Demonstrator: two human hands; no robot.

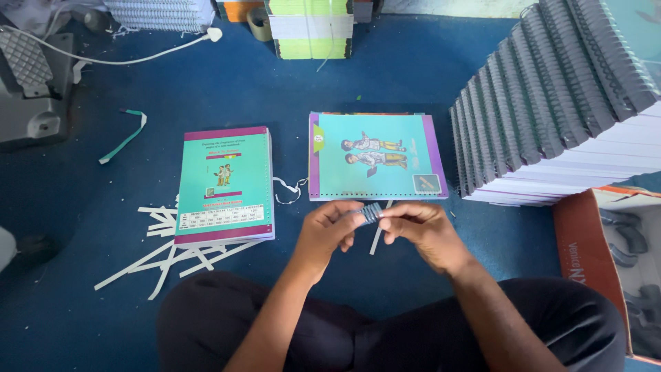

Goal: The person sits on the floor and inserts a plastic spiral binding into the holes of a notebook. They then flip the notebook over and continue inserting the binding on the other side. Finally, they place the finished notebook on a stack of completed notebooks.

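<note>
My left hand and my right hand meet in front of me, both gripping a short grey spiral binding coil between the fingertips. Just beyond the hands lies a teal and purple book with punched holes along its near edge and two drawn figures on the cover. A second stack of teal books lies to the left, back cover up. My crossed legs in dark trousers fill the bottom of the view.
A tall leaning stack of spiral-bound books stands at the right, with an orange cardboard box of coils below it. White paper strips litter the blue floor. A grey machine sits far left; tied book bundles at the back.
</note>
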